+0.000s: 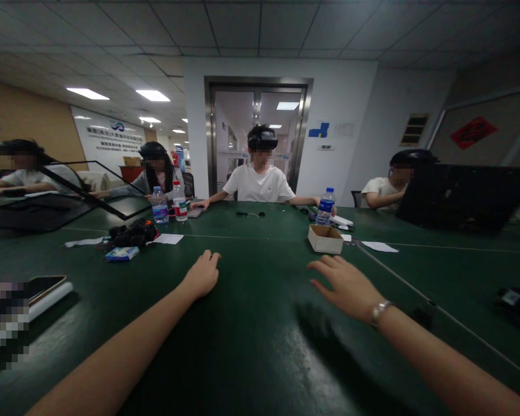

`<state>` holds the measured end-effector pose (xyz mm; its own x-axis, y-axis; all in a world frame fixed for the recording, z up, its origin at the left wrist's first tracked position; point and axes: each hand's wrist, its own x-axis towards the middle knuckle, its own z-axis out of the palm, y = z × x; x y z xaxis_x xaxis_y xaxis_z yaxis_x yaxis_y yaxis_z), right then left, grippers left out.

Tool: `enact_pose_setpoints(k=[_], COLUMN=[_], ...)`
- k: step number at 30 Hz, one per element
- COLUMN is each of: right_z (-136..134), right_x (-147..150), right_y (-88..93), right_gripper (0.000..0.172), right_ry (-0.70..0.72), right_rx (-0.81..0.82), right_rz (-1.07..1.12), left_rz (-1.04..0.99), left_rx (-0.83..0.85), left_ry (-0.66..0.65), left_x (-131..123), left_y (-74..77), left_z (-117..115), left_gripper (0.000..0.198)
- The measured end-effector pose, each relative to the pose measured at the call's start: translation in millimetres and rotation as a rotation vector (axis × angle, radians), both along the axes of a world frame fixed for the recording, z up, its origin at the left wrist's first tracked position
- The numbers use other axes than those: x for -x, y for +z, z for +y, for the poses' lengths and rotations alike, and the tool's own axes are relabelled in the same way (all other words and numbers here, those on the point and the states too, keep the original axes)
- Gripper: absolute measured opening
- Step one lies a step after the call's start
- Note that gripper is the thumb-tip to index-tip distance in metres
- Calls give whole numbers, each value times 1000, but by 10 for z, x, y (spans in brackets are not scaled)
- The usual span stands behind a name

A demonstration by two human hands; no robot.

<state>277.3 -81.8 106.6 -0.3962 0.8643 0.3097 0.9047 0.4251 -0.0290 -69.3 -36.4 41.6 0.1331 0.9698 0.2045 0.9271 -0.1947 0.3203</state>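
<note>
My left hand (203, 275) lies on the dark green table (260, 323), palm down, fingers loosely curled and together, holding nothing. My right hand (344, 284) hovers just above the table with its fingers stretched out and spread, empty; a metal watch sits on its wrist. A small open cardboard box (325, 238) stands a little beyond my right hand, apart from it.
Several people sit around the far side. Water bottles (159, 205) (326, 207), a black bundle (132, 234), a blue-white packet (122, 253), papers (379, 247) and a phone (45, 284) lie about. A black laptop lid (463, 196) rises at right.
</note>
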Motion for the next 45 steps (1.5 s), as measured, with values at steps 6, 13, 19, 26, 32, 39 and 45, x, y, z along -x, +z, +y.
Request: enact_pose_setpoints(k=[6, 13, 19, 26, 32, 39, 45], right_z=[695, 979, 945, 978, 977, 997, 1012], right_x=[801, 1222, 1212, 1161, 1147, 1095, 1054], right_y=[-584, -787, -889, -903, -900, -893, -869], right_gripper=[49, 21, 12, 25, 29, 40, 29], right_ry=[148, 252, 214, 173, 218, 225, 238], right_rx=[300, 253, 263, 390, 398, 538, 606], right_rz=[235, 389, 628, 899, 926, 1257, 1419], left_rz=[-222, -341, -508, -666, -760, -940, -1007], left_rx=[-120, -97, -58, 61, -12, 51, 71], left_ry=[-165, -153, -136, -84, -202, -284, -230], left_x=[-858, -963, -924, -759, -720, -707, -710], left_y=[-144, -290, -260, -253, -259, -251, -223], left_z=[142, 238, 261, 372, 395, 374, 369], left_gripper=[23, 15, 21, 36, 19, 21, 24])
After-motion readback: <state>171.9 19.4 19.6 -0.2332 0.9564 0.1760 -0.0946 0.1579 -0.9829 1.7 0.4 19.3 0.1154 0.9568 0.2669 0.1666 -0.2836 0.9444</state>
